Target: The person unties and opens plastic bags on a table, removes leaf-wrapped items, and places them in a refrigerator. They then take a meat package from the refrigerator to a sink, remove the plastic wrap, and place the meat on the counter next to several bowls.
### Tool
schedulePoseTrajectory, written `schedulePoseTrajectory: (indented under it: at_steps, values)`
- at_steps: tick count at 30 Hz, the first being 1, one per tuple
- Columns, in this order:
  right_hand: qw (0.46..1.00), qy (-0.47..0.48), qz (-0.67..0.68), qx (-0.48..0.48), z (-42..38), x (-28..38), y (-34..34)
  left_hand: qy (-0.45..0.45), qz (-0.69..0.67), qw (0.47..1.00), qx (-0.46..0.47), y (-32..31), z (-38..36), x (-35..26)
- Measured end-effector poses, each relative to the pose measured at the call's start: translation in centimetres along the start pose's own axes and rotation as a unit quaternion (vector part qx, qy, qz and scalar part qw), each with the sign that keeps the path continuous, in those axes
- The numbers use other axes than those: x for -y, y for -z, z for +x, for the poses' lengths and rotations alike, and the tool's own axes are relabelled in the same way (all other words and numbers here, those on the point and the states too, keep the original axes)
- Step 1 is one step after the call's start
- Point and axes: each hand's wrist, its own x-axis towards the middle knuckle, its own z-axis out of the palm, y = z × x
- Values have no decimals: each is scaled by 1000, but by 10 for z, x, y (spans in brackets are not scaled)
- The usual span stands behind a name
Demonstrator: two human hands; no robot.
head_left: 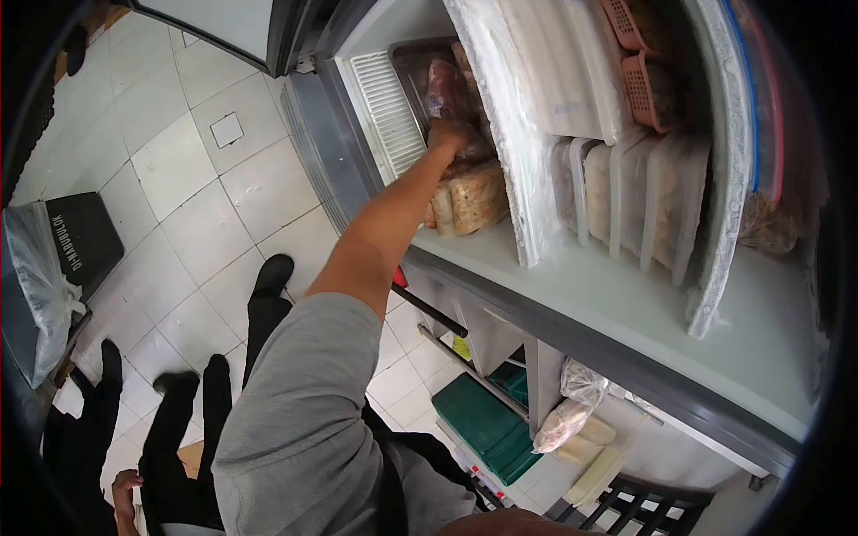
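Observation:
My left hand (450,140) reaches down into the bottom of an open freezer (635,308). Its fingers are closed at the near end of a dark red pack of meat (445,87) in clear wrap; the fingertips are partly hidden. The pack lies over a dark tray (408,67). Beside my wrist sits a pale, frosty wrapped block (478,196), with more packs behind it. My right hand does not show.
Frosted shelves (514,152) hold upright plastic containers (617,201) and pink baskets (651,94). A freezer door (219,22) stands open. Other people's legs (170,438) are at lower left, near a black bin lid (79,241). A green crate (483,429) and bagged food (567,415) are below.

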Motion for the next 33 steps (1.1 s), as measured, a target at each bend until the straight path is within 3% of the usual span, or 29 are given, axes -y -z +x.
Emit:
schedulePoseTrajectory:
  at_steps: [2, 4, 5, 7, 10, 12, 14, 16, 19, 22, 24, 25, 26, 28, 31, 32, 33]
  values:
    - [1000, 2, -17, -10, -3, -2, -2, -127, 107, 980, 110, 6, 21, -5]
    - [996, 24, -83, -1, -5, -10, -1, -164, 123, 965, 161, -1, 49, 2]
    - [997, 66, -33, 28, 16, -38, 14, -183, 128, 957, 186, -1, 59, 2]
    - [988, 78, -128, 40, -7, -35, 3, -120, 85, 985, 89, 7, 39, -18]
    - [988, 71, -129, 50, -3, -30, -7, -12, 26, 998, -62, 20, 19, -32]
    - [991, 59, -111, 47, 2, -26, -11, -57, 83, 992, -76, -18, 60, -9]
    - [993, 52, -100, 46, 6, -24, -14, -65, 10, 995, -76, -30, 69, 1]
    - [993, 50, -96, 48, 9, -23, -16, -41, -204, 976, -62, -20, 44, -6]
    - [991, 57, -108, 56, 11, -24, -14, -161, -237, 944, -166, -9, 4, -15]
    - [972, 111, -188, 84, 13, -30, -11, -277, -170, 903, -282, -7, 10, -6]
    - [960, 141, -219, 98, 16, -32, -8, -202, -101, 941, -252, -1, 6, -4]
    - [976, 122, -152, 97, 19, -29, -7, -166, -68, 955, -237, 2, 1, -8]
    - [987, 103, -83, 93, 22, -27, -5, -143, -125, 953, -236, -1, 8, -15]
    - [992, 66, 36, 101, 30, -16, -8, -132, -5, 979, -152, 1, 21, -16]
    - [976, 150, -136, 82, -41, 66, -56, -176, 123, 975, -56, 37, -10, -37]
    - [985, 115, -90, 88, -6, 61, -40, -224, 20, 963, -148, 38, -19, -28]
    - [992, 79, -36, 90, 5, 63, -35, -232, 79, 961, -127, 50, -30, -19]
